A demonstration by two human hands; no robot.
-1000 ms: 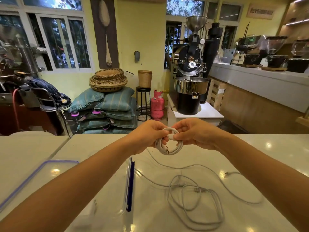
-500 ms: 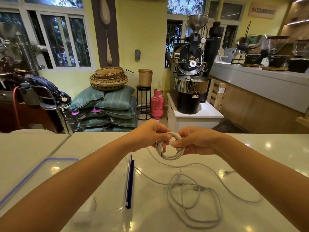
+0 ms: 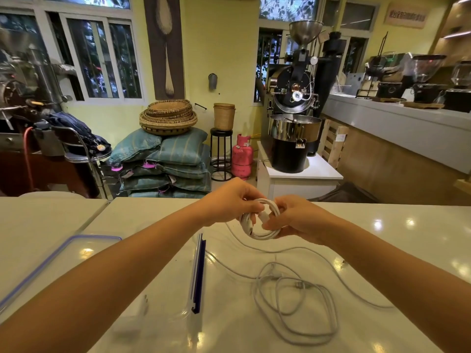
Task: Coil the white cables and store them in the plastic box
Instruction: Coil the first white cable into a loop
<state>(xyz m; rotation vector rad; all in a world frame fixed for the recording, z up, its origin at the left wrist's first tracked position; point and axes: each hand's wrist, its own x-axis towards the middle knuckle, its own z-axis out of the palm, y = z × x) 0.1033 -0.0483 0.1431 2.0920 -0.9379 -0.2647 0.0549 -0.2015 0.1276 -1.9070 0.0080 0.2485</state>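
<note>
Coil (image 3: 257, 220) of white cable sits between both hands, held above the far middle of the white counter (image 3: 382, 225); left hand (image 3: 229, 200) is closed around the coil's left and top side, right hand (image 3: 293, 220) is pinched on its right side, with fingertips (image 3: 266, 225) pressed near the centre where the end seems to be tucked; we judge this as the finishing wrap on cable one; loose cable (image 3: 293, 301) lies nearer us on the counter, right of centre, untidy loops with a strand trailing toward the far left, apart from the held coil as far as we can tell; plastic box (image 3: 197, 271) sits near left of centre, clear with a blue edge, mostly hidden by the left forearm; its lid (image 3: 58, 253) lies flat further left; to do this well, we should keep the left grip firm so the loops don't spring, pass the tail through the centre snugly, avoid kinking at the connector, then confirm the coil holds shape before letting go; keep loops small enough to fit the box; risk is the tail slipping out and the coil unwinding.
</note>
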